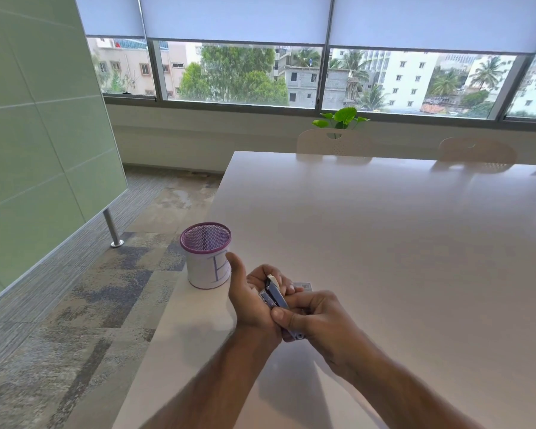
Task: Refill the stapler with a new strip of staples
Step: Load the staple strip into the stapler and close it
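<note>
Surface: white table (384, 243); I see both forearms come in over its near left corner, where the grip sits.
Left hand (248, 301): cupped under the stapler, palm up, fingers curled round its far side, thumb raised toward the cup.
Right hand (316, 320): clamped on the stapler's near half from the right, thumb pressed on its top, fingers wrapped round the rear end.
Stapler (276, 297): purple and white, held between both hands above the table edge, nose pointing away from me and slightly left; I cannot tell whether the magazine is open.
Staple box (304, 286): small pale packet with a printed code, just beyond the right-hand fingers; I cannot tell if it rests on the table or is held.
Pen cup (206, 255): purple mesh, wrapped in white paper with a hand-drawn letter, upright just left of and beyond the grip, near the left thumb.
Chairs (334, 142): pale backs at the table's far edge, well beyond the grip.
Plant (341, 117): green leaves behind the nearest chair.
Windows (239, 74): blinds half down, trees and buildings outside.
</note>
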`<act>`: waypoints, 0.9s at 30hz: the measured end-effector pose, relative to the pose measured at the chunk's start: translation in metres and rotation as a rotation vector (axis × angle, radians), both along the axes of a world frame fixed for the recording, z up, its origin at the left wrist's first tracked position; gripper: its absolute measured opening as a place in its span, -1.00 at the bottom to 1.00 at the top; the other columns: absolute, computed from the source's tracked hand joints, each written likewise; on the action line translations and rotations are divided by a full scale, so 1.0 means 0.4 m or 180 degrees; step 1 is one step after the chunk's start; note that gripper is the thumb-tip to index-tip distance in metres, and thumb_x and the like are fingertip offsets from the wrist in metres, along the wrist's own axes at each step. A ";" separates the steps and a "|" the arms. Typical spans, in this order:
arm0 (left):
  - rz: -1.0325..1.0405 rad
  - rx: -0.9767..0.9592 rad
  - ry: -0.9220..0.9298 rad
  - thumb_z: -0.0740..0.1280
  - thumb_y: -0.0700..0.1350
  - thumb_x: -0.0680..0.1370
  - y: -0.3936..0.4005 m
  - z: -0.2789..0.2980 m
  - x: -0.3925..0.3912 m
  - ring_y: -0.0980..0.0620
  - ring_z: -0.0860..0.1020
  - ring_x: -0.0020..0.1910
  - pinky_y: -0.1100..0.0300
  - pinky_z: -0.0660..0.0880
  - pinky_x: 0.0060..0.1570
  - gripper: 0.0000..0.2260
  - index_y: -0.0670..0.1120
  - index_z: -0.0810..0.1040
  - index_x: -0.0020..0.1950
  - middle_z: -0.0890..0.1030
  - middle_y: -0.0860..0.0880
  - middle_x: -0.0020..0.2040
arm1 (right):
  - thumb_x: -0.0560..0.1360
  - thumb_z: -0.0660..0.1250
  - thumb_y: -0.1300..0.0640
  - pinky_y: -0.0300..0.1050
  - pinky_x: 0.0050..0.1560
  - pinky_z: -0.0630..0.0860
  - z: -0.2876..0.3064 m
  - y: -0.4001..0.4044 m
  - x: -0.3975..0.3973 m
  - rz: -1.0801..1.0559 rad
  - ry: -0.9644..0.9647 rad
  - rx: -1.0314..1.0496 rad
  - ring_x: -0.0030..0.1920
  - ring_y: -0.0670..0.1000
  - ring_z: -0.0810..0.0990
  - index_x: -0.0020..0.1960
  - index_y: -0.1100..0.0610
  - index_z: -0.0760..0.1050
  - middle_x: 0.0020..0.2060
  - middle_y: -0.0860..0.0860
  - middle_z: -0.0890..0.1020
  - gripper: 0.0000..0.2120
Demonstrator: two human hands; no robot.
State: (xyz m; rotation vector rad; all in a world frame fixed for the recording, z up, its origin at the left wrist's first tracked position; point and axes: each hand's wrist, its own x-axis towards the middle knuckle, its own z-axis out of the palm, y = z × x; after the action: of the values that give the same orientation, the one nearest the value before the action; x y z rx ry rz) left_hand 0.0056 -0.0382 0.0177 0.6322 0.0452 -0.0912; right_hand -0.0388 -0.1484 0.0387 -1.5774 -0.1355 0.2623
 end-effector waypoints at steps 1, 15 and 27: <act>-0.0008 -0.0009 -0.0001 0.08 0.47 0.47 0.000 0.000 0.000 -0.10 0.46 -0.50 0.14 0.51 -0.37 -0.25 -0.20 0.44 -0.47 0.42 -0.14 -0.56 | 0.45 0.47 0.28 -0.14 -0.25 0.51 0.001 0.000 0.000 0.0005 0.0002 -0.0002 -0.25 0.12 0.53 -0.02 0.30 0.70 -0.27 0.25 0.61 -0.86; 0.0008 0.0064 -0.0014 0.13 0.49 0.40 0.002 -0.002 0.000 -0.08 0.46 -0.52 0.14 0.48 -0.33 -0.26 -0.19 0.46 -0.51 0.43 -0.13 -0.58 | 0.45 0.47 0.25 -0.13 -0.23 0.53 0.005 0.002 -0.003 -0.0008 -0.0049 -0.0130 -0.25 0.07 0.57 -0.01 0.25 0.72 -0.23 0.34 0.66 -0.86; -0.0145 0.0159 -0.0186 0.18 0.47 0.35 0.005 0.019 -0.001 -0.09 0.50 -0.52 0.13 0.55 -0.43 -0.28 -0.23 0.47 -0.43 0.45 -0.16 -0.52 | 0.40 0.51 0.13 -0.06 -0.10 0.63 0.017 -0.013 -0.004 0.0127 0.0219 0.0084 -0.28 0.00 0.62 -0.04 0.20 0.73 -0.28 0.09 0.67 -0.82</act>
State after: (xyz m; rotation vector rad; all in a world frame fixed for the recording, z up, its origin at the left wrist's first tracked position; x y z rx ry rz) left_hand 0.0051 -0.0362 0.0253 0.6856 -0.0234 -0.1158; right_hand -0.0405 -0.1537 0.0454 -1.5387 -0.1166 0.3442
